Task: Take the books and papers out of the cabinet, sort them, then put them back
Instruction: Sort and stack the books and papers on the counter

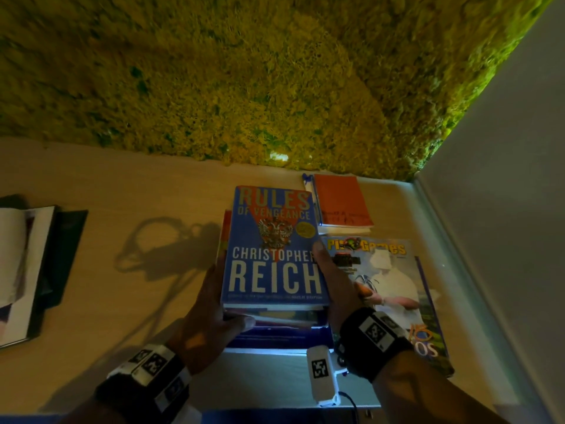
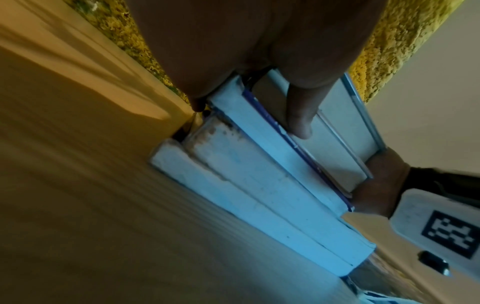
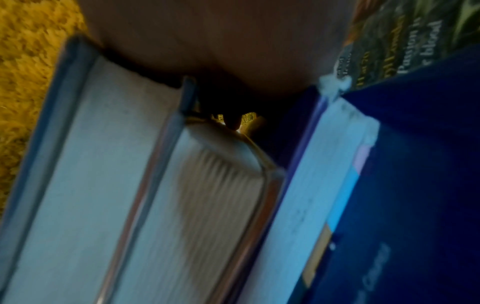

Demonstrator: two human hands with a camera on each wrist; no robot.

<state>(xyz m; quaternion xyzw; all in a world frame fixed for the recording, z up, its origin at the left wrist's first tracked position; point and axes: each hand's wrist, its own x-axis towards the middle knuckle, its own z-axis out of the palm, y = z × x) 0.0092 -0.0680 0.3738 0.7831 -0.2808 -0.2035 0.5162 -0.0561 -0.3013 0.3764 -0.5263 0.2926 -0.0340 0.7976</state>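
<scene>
A stack of books (image 1: 276, 319) lies on the wooden top (image 1: 122, 301); uppermost is a blue hardback, "Rules of Vengeance" (image 1: 275, 249). My left hand (image 1: 211, 304) grips the stack's left side, thumb (image 2: 298, 119) curled across the pale page edges (image 2: 259, 195). My right hand (image 1: 333, 283) grips the right side, thumb lying up along the cover's edge. In the right wrist view a gap shows between the upper hardbacks (image 3: 103, 185) and a dark blue book (image 3: 415, 205) beneath. The fingers of both hands are hidden behind the books.
A glossy magazine (image 1: 394, 298) lies right of the stack. Behind it sits an orange notebook (image 1: 342, 200) with a pen (image 1: 308, 182). An open book (image 1: 21, 270) lies at far left. A moss wall (image 1: 244, 71) backs the top; a white wall (image 1: 504, 224) bounds it on the right.
</scene>
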